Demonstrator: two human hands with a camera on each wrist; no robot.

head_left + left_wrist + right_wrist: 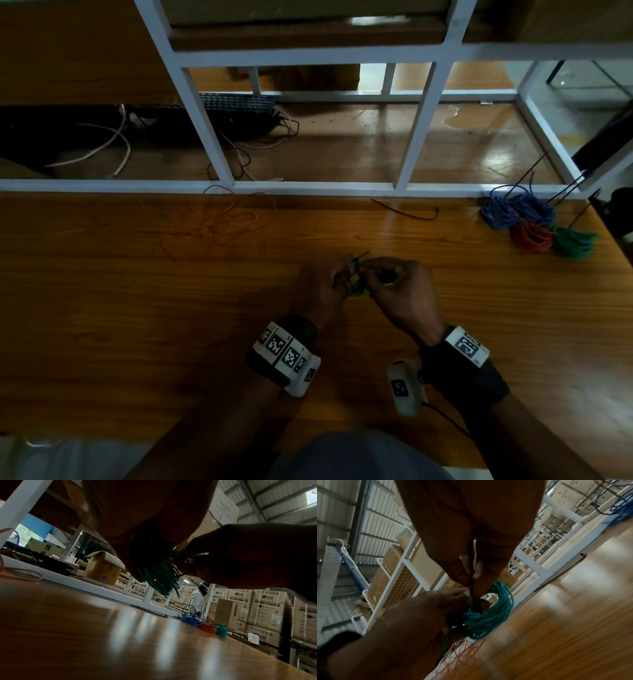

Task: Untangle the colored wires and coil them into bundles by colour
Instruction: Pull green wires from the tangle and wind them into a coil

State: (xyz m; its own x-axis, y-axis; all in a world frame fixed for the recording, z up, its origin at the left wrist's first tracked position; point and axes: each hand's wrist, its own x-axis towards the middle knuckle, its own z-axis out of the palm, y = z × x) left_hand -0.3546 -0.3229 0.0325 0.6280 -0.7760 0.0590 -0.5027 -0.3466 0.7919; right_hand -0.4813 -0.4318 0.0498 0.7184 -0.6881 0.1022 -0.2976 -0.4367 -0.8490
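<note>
Left hand point(412, 616) fingers clamped around green wire coil point(489, 616), right hand point(471, 536) fingers pinching a thin black tie point(471, 566) at its top.

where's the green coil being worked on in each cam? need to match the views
Head: green coil just below centre, mostly hidden between the left hand and right hand.
Left wrist: centre, strands hanging from the fingers.
Right wrist: lower centre, loop open toward the camera, left hand gripping it.
Shared landmark: blue bundle by the white frame; far centre-right in left wrist, top right in right wrist.
</note>
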